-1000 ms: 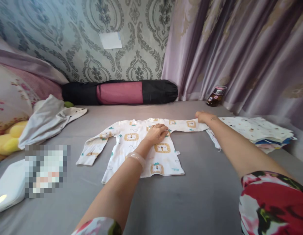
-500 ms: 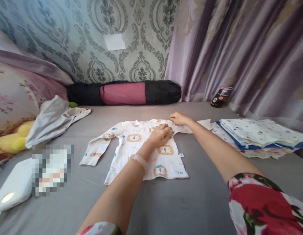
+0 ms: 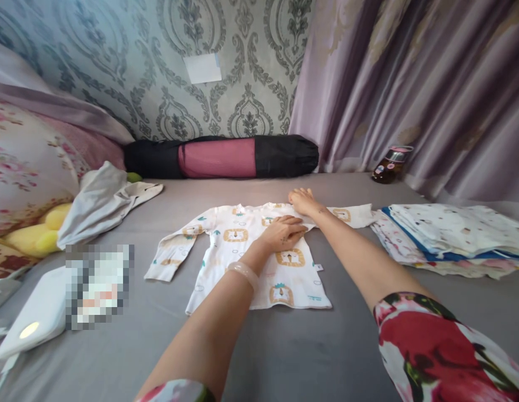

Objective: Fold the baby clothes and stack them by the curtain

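Observation:
A white long-sleeved child's shirt printed with lion faces lies spread on the grey bed sheet. Its left sleeve slants down and out, while the right one stretches toward a pile of folded clothes. My left hand, with a pale bangle on its wrist, rests on the upper chest by the right armpit, fingers closed on the fabric there. Farther up, at the right shoulder seam, my right hand has its fingers bent and pinched on the cloth. The fingertips of both hands are partly hidden.
Folded clothes are piled at the right. A bottle stands near the curtain. A black and pink rolled bag lies along the wall. To the left are a crumpled grey cloth, a yellow plush and a white device with a cable.
The view has shifted slightly left, so things appear farther right. My left hand has slid a little toward the right armpit, and more of the right sleeve shows. The shirt stays flat.

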